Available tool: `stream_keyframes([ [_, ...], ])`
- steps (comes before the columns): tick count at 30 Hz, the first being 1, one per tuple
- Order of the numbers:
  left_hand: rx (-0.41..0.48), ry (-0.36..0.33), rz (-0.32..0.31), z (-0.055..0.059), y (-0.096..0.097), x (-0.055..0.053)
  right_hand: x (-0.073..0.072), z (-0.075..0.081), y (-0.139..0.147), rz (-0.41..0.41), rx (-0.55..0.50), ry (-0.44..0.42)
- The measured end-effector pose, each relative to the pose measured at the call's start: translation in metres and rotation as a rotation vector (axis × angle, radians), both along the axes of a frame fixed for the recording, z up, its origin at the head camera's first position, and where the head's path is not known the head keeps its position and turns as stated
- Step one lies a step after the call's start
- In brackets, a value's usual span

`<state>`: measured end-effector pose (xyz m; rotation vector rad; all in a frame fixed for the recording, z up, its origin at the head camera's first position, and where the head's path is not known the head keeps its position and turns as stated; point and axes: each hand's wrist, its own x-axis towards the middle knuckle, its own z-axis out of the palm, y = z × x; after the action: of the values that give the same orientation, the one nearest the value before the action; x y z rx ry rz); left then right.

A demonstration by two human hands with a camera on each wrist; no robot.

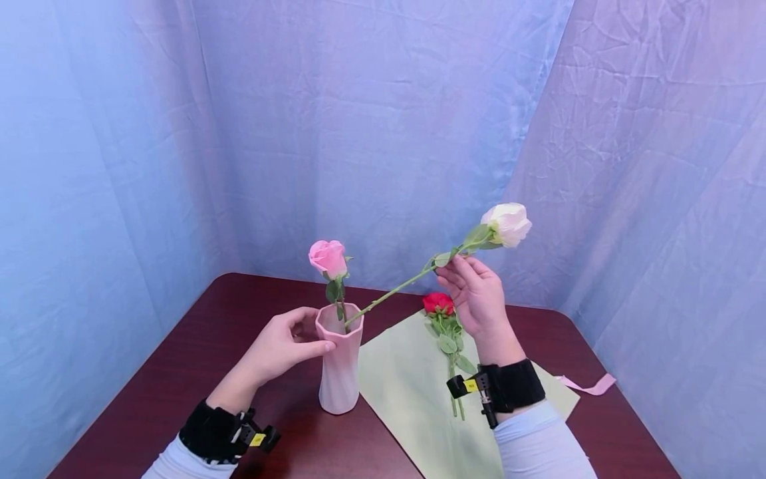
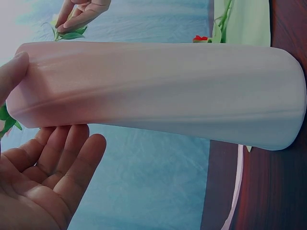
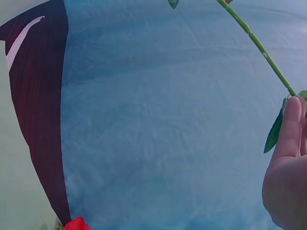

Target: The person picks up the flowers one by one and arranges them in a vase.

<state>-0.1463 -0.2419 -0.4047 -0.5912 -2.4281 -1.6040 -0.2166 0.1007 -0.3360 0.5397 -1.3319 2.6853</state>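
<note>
A pink-to-white vase [image 1: 339,372] stands upright on the table, with a pink rose [image 1: 328,259] inside it. My left hand [image 1: 281,346] grips the vase near its rim, thumb on the near side and fingers round the far side; the left wrist view shows the thumb and fingers on either side of the vase [image 2: 153,91]. In my right hand [image 1: 479,296] the stem of a white rose [image 1: 507,224] is pinched just below its leaves. That stem slants down to the left, its lower end at the vase's mouth. The bloom points up and right.
Right of the vase lies a pale green sheet [image 1: 407,372] of wrapping paper. On it rest a red rose [image 1: 439,304] and leafy green stems [image 1: 453,372], partly behind my right wrist. A pink ribbon [image 1: 592,386] lies at the table's right side. Curtains [image 1: 383,133] surround the table.
</note>
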Motion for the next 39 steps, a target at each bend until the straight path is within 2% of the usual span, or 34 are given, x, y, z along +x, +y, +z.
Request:
stream_keyframes([
  [13, 0.004, -0.004, -0.008, -0.001, 0.0, -0.001, 0.003, 0.003, -0.01, 0.003, 0.046, 0.017],
  [24, 0.008, -0.007, -0.003, 0.0, 0.0, -0.001, 0.002, 0.001, -0.018, 0.042, 0.054, 0.041],
  [39, -0.003, -0.001, -0.003, 0.0, 0.001, 0.0, 0.005, -0.001, -0.029, 0.046, 0.148, 0.06],
])
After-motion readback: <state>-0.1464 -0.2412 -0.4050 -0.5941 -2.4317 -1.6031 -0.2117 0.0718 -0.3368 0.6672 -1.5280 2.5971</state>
